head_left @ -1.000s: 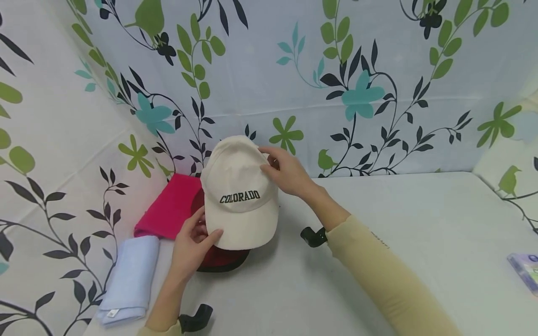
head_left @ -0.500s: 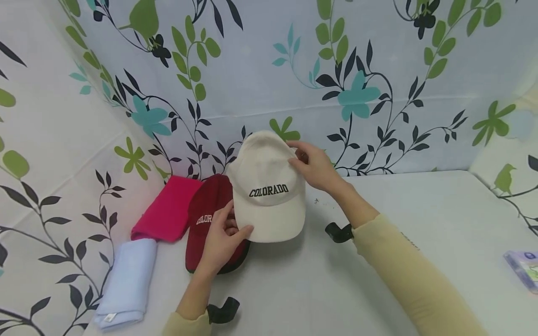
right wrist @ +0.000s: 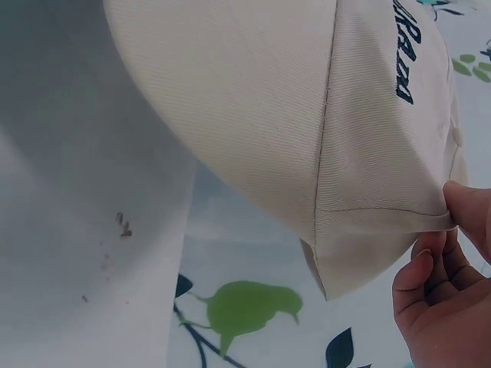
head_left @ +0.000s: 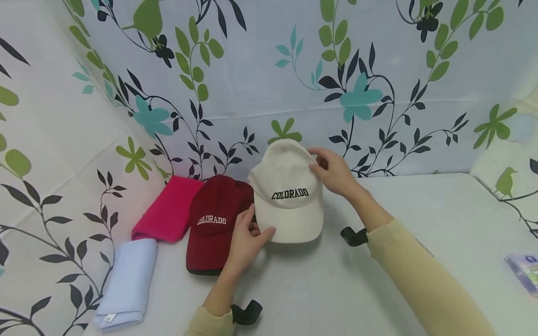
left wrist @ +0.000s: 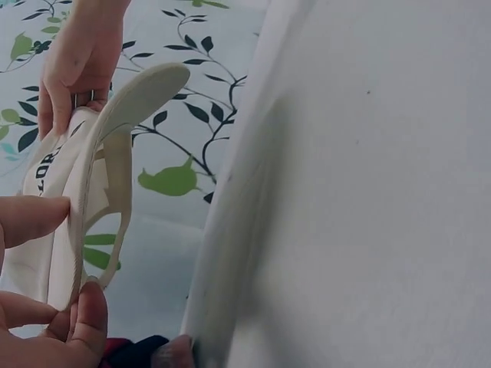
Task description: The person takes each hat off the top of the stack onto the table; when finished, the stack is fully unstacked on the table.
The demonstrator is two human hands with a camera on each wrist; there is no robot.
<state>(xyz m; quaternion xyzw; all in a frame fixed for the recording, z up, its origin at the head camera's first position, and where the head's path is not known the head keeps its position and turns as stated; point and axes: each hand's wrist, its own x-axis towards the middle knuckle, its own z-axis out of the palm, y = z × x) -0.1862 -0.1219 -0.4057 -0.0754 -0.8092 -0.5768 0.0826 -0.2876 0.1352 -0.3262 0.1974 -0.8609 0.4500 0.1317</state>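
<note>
Between both hands a cream baseball cap (head_left: 290, 186) with COLORADO in dark letters is held up, brim toward the front. The left hand (head_left: 248, 238) pinches the brim's left edge between thumb and fingers. On the cap's upper right, the right hand (head_left: 336, 172) pinches the crown fabric; the right wrist view shows its thumb and fingers on the cream cloth (right wrist: 383, 169). In the left wrist view the brim (left wrist: 146, 96) is seen from the side, above the table. A dark red cap (head_left: 214, 233) with white COLORADO lettering lies left of the cream one, partly behind the left hand.
A folded bright pink cloth (head_left: 168, 210) lies behind and left of the red cap. In front of it is a folded light blue cloth (head_left: 128, 280). A purple packet (head_left: 523, 273) sits at the white table's right edge. Leaf-patterned fabric (head_left: 252, 84) hangs behind the table.
Both hands have carried the cream cap rightward, from in front of the red cap to beside it. The red cap has come into fuller view.
</note>
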